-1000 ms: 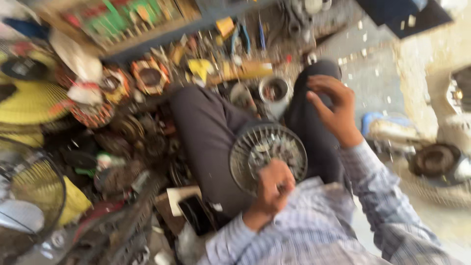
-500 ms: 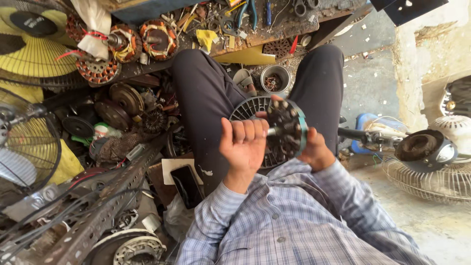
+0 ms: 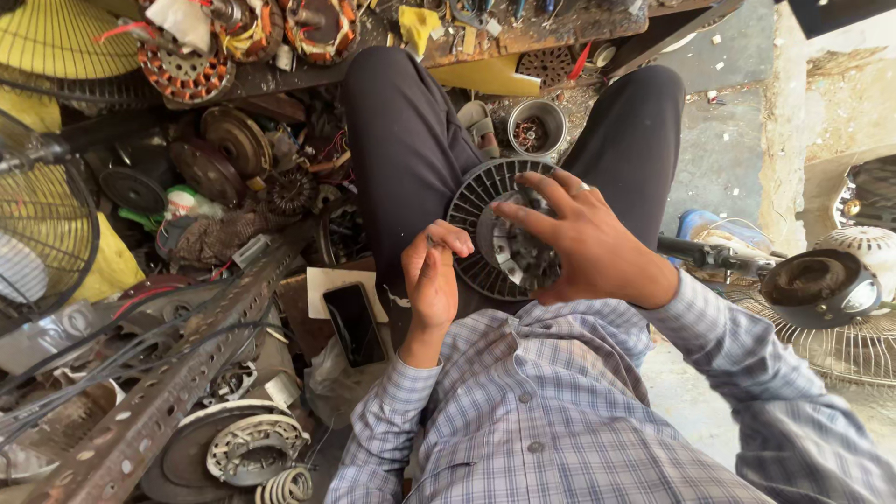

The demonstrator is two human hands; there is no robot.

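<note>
A round, dark, finned fan motor housing (image 3: 481, 219) rests on my lap between my dark-trousered legs. My right hand (image 3: 579, 245) lies over its right side, fingers spread across the metal centre, a ring on one finger. My left hand (image 3: 432, 276) sits at the housing's left edge with the fingers curled; a small thin metal piece seems pinched at the fingertips, too small to tell. My checked shirt sleeves fill the lower frame.
Copper-wound stators (image 3: 187, 70) and tools crowd a low bench (image 3: 523, 37) ahead. A wire fan guard (image 3: 42, 224) stands left, a perforated metal bar (image 3: 177, 383) and a dark phone (image 3: 355, 322) beside my knee. Another fan motor (image 3: 817, 285) lies right.
My left hand has come off the housing's face and curled at its left edge. My right hand moved from behind the housing onto its front. The view shifted slightly.
</note>
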